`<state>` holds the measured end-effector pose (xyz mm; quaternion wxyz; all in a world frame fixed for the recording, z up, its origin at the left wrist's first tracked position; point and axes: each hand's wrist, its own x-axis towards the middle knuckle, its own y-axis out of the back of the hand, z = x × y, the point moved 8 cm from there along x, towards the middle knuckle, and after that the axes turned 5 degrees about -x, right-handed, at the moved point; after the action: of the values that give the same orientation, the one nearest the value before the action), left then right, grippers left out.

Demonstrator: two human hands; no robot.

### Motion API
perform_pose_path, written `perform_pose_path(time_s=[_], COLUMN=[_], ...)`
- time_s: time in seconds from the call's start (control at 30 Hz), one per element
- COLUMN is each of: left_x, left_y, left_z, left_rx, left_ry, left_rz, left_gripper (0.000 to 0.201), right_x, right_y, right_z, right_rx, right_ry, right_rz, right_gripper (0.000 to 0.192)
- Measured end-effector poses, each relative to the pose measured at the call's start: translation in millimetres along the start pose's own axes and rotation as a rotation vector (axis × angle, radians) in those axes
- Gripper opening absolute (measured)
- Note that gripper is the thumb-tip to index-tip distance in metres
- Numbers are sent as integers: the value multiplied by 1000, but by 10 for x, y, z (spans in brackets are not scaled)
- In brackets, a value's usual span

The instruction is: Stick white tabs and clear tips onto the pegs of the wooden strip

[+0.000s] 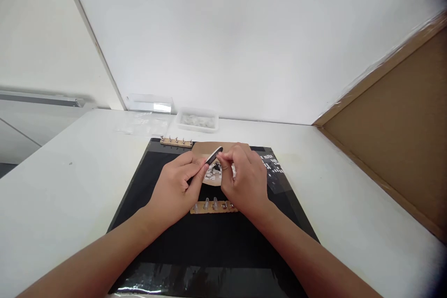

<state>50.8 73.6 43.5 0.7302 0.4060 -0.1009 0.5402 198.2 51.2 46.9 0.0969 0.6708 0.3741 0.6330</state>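
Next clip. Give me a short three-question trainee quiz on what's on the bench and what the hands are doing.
1. True or false: the left hand holds a slim dark tool.
2. Which lies nearer the person: (a) the wooden strip with clear caps or (b) the wooden strip with metal pins?
3. What surface do both strips rest on?

Key
1. True; its tip points toward the right hand, whose fingers pinch together above the pile of small pale pieces on the brown sheet.
2. (a); it lies just under the hands, while (b) lies at the far edge.
3. The black mat on the white table.
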Motion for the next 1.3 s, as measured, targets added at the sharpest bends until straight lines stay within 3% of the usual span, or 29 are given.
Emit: perform_pose_path(time_s=[0.33, 0.47, 0.6, 0.77, 1.0, 1.13, 1.3], left_x=[-28, -38, -32, -10, -19, -48, -76], left_y=[2, -1, 11, -34, 30, 50, 22], left_z=[21, -29, -118, -198, -252, -228, -164], left_rx=[7, 17, 18, -28, 38, 97, 167], left_ry=[-48, 1, 92, 161, 197, 168, 140], left_rz=[40, 21, 11, -58, -6, 30, 44], left_gripper=[22, 27, 29, 25, 30, 29, 26], right_x=[-53, -110, -130, -131, -74, -49, -82], right_y=[-37, -93, -118, -128, -71, -56, -91], right_z=[140, 224, 216, 214, 239, 190, 145], right_rx=[383, 537, 626, 620, 511, 398, 323], right_ry=[-221, -352, -359, -337, -302, -210, -201], right_rz=[-97, -116, -142, -148, -144, -154, -183], right_gripper=[8, 11, 12, 12, 8, 6, 12])
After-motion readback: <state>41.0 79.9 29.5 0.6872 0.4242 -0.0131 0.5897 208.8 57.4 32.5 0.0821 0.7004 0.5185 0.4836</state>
